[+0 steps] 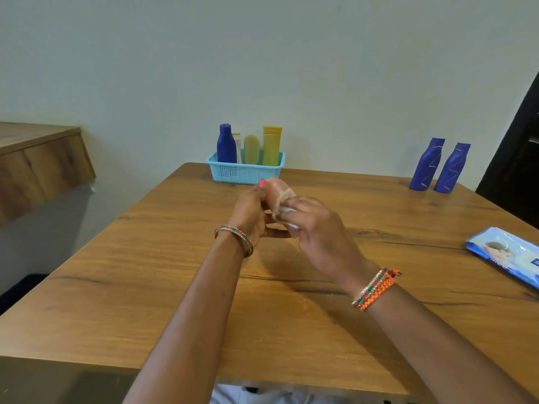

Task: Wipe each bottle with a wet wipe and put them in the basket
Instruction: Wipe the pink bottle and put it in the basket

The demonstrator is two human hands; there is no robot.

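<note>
A small pink bottle [275, 186] sits at the centre of the frame, held just above the wooden table [145, 272] between both hands. Its long axis runs away from the person, rounded end pointing up-frame toward the light blue basket [245, 172]; the near part is hidden behind the fingers. The left hand [250, 211] grips it from the left, fingers curled round its side, one painted nail showing at the top. The right hand [313, 225] pinches a wet wipe [284, 199] and presses it against the bottle's right flank, fingers bent over the cloth.

The basket stands directly beyond the bottle's far end, near it, at the table's back edge against the wall. It already holds a blue bottle [226, 145], a slim white one [237, 147], an olive one [251, 150] and a yellow tube [271, 145], all upright. The left hand looks the nearer to it, so a forward reach along the bottle's own axis would probably do.

Two blue bottles [440, 166] wait upright at the upper right, well apart from the hands, seemingly unwiped. The wipe packet [507, 255] lies at the right edge
</note>
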